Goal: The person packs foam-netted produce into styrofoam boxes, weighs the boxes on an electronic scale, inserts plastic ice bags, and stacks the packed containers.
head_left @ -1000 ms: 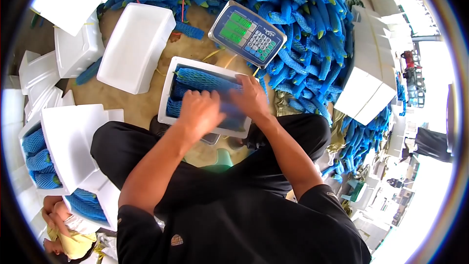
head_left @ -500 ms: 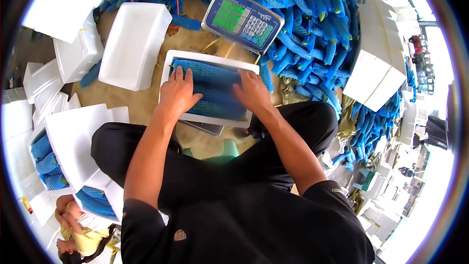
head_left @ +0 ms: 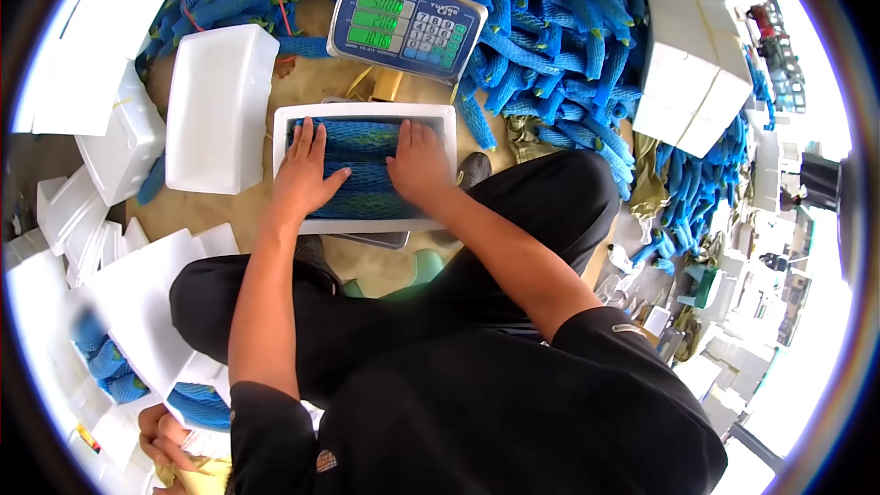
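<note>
A white foam box [head_left: 365,111] holds long green vegetables [head_left: 362,137] in blue mesh sleeves, laid side by side. Flat on the sleeves at the box's left end rests my left hand [head_left: 307,174], fingers stretched and thumb apart. My right hand [head_left: 423,168] lies over the right end of the same vegetables, its fingers extended and slightly blurred. Neither hand grips anything. Just beyond the box, a scale display [head_left: 408,27] shows green lit digits. Part of a scale base [head_left: 376,239] shows beneath the box's near side.
An unfilled white foam box [head_left: 215,110] stands left. Blue-sleeved vegetables [head_left: 559,27] are heaped beyond the display. Closed foam boxes [head_left: 692,64] stand right. Another box with sleeved vegetables [head_left: 115,367] sits lower left, near a person's arm [head_left: 165,440]. A green stool [head_left: 426,268] shows between my legs.
The whole view has shifted and turned, so the box and scale display appear farther left and straighter. Both hands remain on the sleeved vegetables; my right hand appears slightly farther in from the box's right end.
</note>
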`<state>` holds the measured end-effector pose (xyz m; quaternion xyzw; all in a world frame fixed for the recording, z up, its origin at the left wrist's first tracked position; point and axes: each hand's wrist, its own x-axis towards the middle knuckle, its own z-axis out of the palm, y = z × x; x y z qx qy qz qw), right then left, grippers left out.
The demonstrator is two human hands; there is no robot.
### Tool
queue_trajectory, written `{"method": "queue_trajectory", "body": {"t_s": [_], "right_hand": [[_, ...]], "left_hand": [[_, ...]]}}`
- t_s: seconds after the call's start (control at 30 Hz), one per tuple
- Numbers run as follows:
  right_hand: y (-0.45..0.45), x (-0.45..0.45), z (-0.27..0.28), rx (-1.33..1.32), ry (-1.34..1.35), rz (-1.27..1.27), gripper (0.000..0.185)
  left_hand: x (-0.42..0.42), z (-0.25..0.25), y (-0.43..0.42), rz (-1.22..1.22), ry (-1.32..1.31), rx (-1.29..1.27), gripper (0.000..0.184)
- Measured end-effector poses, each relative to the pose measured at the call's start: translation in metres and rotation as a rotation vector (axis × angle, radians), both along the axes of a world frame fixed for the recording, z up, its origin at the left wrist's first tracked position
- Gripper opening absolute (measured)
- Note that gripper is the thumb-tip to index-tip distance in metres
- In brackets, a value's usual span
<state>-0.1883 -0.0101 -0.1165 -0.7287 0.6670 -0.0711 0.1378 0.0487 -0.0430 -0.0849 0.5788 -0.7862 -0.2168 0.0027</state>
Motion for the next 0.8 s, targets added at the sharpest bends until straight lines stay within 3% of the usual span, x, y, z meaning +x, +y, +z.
{"method": "queue_trajectory", "body": {"t_s": [0.17, 0.4, 0.47, 0.6, 0.8], "right_hand": [[0.015, 0.016, 0.015, -0.152, -0.081, 0.063, 0.079], [0.005, 0.005, -0.01, -0.106, -0.144, 0.052, 0.088], [0.006, -0.003, -0.045, -0.193, -0.083, 0.133, 0.09], [-0.002, 0.007, -0.014, -0.031, -0.054, 0.042, 0.086], [0.0, -0.017, -0.026, -0.105, -0.154, 0.204, 0.077]], "left_hand": [[-0.021, -0.032, 0.025, 0.121, 0.102, -0.363, 0.074], [-0.015, -0.054, 0.007, 0.066, 0.174, -0.331, 0.078], [-0.015, -0.055, 0.008, 0.057, 0.153, -0.26, 0.084], [-0.014, -0.06, 0.016, 0.101, 0.145, -0.303, 0.084], [-0.003, -0.062, 0.018, 0.081, 0.186, -0.254, 0.081]]}}
